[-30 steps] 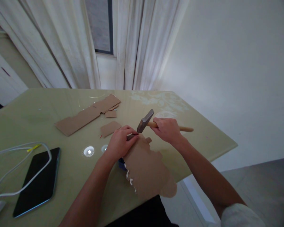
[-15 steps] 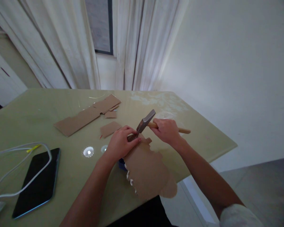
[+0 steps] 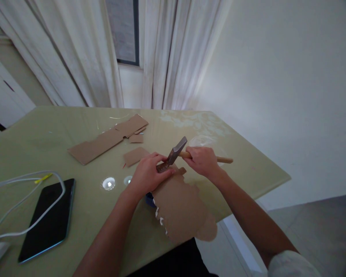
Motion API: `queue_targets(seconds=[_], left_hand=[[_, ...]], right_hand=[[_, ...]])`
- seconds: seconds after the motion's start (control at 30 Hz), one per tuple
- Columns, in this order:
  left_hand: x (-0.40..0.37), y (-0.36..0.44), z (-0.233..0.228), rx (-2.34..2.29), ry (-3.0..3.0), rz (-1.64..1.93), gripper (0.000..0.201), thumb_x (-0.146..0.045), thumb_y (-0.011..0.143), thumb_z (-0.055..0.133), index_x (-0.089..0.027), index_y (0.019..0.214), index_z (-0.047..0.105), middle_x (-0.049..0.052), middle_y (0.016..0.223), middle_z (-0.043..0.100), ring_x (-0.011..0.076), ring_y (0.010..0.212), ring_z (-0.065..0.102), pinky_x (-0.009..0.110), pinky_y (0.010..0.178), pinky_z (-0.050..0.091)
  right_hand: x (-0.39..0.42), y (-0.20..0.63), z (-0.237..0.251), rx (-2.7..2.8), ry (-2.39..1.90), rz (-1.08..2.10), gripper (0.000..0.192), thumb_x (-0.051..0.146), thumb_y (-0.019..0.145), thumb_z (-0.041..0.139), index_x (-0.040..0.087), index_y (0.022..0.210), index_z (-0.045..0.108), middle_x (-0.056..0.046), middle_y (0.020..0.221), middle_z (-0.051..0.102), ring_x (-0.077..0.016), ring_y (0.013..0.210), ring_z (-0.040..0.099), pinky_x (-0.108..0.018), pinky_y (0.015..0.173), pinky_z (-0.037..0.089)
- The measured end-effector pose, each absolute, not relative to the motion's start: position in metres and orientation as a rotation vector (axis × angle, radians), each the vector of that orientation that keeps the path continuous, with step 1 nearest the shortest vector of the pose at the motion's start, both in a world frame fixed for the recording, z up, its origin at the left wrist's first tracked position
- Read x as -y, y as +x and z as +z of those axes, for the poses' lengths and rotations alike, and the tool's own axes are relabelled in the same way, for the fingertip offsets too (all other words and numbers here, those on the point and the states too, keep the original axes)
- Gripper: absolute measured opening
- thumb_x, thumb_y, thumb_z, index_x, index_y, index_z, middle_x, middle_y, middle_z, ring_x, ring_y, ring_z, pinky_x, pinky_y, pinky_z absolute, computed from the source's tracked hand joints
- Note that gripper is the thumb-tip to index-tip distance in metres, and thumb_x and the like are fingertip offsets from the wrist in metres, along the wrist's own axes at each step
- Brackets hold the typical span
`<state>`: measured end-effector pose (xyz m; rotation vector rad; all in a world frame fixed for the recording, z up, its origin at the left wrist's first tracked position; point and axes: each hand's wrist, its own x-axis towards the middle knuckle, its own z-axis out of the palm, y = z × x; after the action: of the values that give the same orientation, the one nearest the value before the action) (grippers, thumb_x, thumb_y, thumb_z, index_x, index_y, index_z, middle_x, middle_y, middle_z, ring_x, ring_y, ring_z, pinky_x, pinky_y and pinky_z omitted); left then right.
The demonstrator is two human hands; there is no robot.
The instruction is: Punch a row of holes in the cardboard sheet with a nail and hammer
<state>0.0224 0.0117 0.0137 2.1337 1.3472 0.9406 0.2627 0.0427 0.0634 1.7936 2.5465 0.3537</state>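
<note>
My right hand (image 3: 203, 159) is wrapped round the wooden handle of a hammer (image 3: 177, 151). The metal hammer head points up and left, its lower end at the top of a cut-out cardboard piece (image 3: 181, 209). Thumb and fingers of my left hand (image 3: 148, 173) hold that piece at its top left, around a brown strip with small marks or holes (image 3: 162, 167). White cord or glue-like bits line the cardboard's left edge. Partly hidden under it is a dark blue object (image 3: 150, 200). Whether a nail stands under the hammer I cannot tell.
Flat cardboard scraps (image 3: 108, 142) and a smaller cardboard piece (image 3: 135, 156) lie further back on the table (image 3: 248, 169). A black tablet (image 3: 47, 221) lies at left, crossed by a white cable (image 3: 60, 192). Crumpled clear plastic (image 3: 202, 141) is behind my right hand.
The hammer head has come down slightly toward the cardboard. Both hands keep their grip, and the whole view has shifted a little.
</note>
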Motion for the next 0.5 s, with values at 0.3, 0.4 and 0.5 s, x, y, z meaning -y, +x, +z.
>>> queue_targets(seconds=[0.3,0.4,0.5], left_hand=[[-0.0120,0.0216,0.0119,-1.350,2.163,0.921,0.038,-0.054,0.090,0.084,-0.023,0.111,0.081,0.008,0.110,0.080,0.0315,0.104,0.073,0.045,0.094,0.052],[-0.0114,0.0222,0.0139,-1.349,2.158,0.907,0.036,-0.053,0.090,0.084,-0.024,0.111,0.081,0.007,0.110,0.080,0.0314,0.105,0.073,0.044,0.094,0.052],[-0.0107,0.0227,0.0159,-1.370,2.150,0.893,0.037,-0.053,0.090,0.084,-0.022,0.111,0.081,0.008,0.111,0.081,0.0320,0.105,0.073,0.045,0.094,0.053]], right_hand=[[-0.0406,0.2573,0.0663,-2.488,1.798,0.322,0.035,0.042,0.107,0.051,0.019,0.103,0.077,-0.011,0.096,0.082,-0.0242,0.080,0.070,-0.033,0.066,0.028],[-0.0406,0.2573,0.0651,-2.480,1.757,0.338,0.036,0.042,0.107,0.050,0.018,0.104,0.077,-0.013,0.099,0.083,-0.0247,0.081,0.071,-0.033,0.066,0.028],[-0.0399,0.2572,0.0655,-2.492,1.788,0.334,0.036,0.041,0.107,0.050,0.018,0.103,0.077,-0.012,0.098,0.083,-0.0247,0.082,0.072,-0.033,0.065,0.028]])
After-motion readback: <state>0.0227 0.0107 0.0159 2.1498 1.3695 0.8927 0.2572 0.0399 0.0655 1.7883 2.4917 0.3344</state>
